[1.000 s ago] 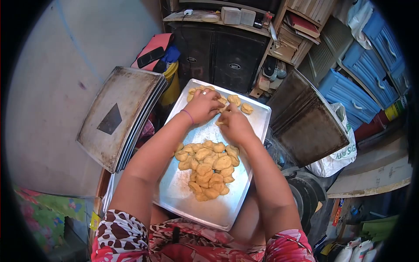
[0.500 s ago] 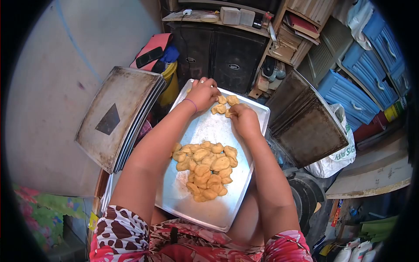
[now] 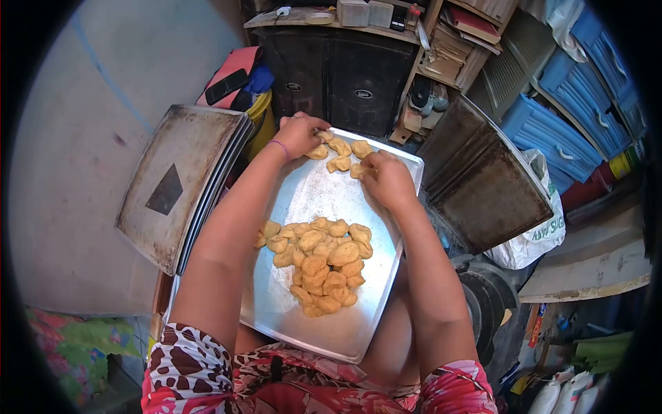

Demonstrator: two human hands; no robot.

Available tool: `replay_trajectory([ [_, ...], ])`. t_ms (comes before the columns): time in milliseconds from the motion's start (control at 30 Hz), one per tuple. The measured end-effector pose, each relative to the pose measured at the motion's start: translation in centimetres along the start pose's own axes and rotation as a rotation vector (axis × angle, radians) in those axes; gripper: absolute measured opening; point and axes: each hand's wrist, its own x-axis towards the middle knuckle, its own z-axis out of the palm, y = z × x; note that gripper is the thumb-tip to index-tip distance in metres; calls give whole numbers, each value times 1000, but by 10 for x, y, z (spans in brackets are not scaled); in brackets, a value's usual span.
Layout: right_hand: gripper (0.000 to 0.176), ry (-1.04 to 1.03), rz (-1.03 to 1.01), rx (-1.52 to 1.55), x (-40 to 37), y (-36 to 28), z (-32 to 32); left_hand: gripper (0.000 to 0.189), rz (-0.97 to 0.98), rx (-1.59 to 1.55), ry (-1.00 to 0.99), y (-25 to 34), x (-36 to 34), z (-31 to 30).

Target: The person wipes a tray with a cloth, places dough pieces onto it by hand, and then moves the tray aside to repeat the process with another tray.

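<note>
We find the right hand (image 3: 387,178) with bent fingers touching a dough piece (image 3: 357,170) towards the far end of the metal tray (image 3: 329,196); whether it pinches, we cannot tell. The left hand (image 3: 296,136) is curled at the far left corner, its grip hidden. We judge the dough light, soft and easily dented, best held by its edges. The tray also bears a dough heap (image 3: 321,265) nearer the body. Beyond stands a yellow bucket (image 3: 261,110), contents unclear.

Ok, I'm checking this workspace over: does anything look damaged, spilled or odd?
One thing: the stacked sheets at left show a dark, diamond-shaped patch on the front one, odd against its paler surface; whether it is damage, I can't tell. I see no dough-like pieces spilled off the tray.
</note>
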Motion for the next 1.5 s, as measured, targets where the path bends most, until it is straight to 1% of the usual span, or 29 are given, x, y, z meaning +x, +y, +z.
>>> replay_trajectory([
  [67,22,4,7,-6,0,2,-1,37,-30,-16,14,-2,-3,-5],
  [133,21,0,39,24,-1,5,-4,38,-82,54,133,-10,-7,-12],
  [167,21,0,41,26,-2,4,-7,39,-143,128,132,-9,-10,-14],
  [200,22,-50,92,23,-2,3,-11,39,-145,128,131,-15,-9,-12],
  [233,24,-101,142,21,-3,1,-14,39,-139,13,55,-21,-7,-12],
  [267,24,-104,139,22,-3,2,-13,38,-134,-101,-19,-26,-7,-12],
  [333,26,-155,167,2,-1,4,-12,35,-126,-154,19,-24,-6,-7],
  [400,27,-185,196,-7,0,1,-13,39,-159,-263,20,-18,-7,-8],
  [433,28,-217,226,-16,0,0,-14,39,-158,-263,19,-17,-8,-8],
  [500,27,-213,225,-29,0,2,-14,44,-74,-180,130,-17,-11,-6],
  [633,27,-203,245,-31,-1,4,-13,45,-76,-200,93,-14,-21,-7],
  [700,25,-191,239,-33,-3,2,-17,38,50,-119,309,-15,-29,-5],
  [767,24,-175,238,-36,-3,1,-26,35,48,-89,286,-11,-37,-7],
  [833,18,-161,323,-21,-1,3,-35,32,49,-58,262,-3,-46,-8],
  [867,18,-159,323,-20,-1,6,-37,30,133,-29,231,4,-50,-8],
  [900,17,-48,315,5,-1,10,-37,28,215,-1,200,10,-53,-6],
  [933,16,62,307,31,-2,12,-38,28,215,-1,201,12,-54,-3],
  [967,16,89,333,44,-1,11,-41,27,232,40,165,14,-55,2],
  [1000,16,88,332,43,-1,12,-40,26,248,81,129,13,-55,6],
  [1100,18,62,319,70,-2,12,-38,24,201,109,73,10,-53,5],
  [1133,20,0,297,45,-3,8,-35,24,179,135,32,12,-52,3],
  [1167,23,-61,275,20,-3,3,-32,24,181,136,32,14,-52,3],
  [1200,23,-60,275,20,-3,0,-27,25,216,113,110,19,-54,6],
  [1233,29,-73,239,-25,-4,-2,-19,26,251,91,188,24,-55,8],
  [1300,41,-128,179,-115,-4,-12,-11,27,282,69,154,45,-57,8],
  [1333,41,-129,181,-112,-4,-10,-5,29,311,44,120,51,-57,8],
  [1367,40,-107,152,-112,-3,-5,4,29,333,90,63,44,-53,17],
  [1433,39,-84,123,-112,-2,-5,12,30,333,125,71,39,-47,21],
  [1500,31,-42,164,-81,-2,-11,12,31,334,160,79,35,-44,21],
])
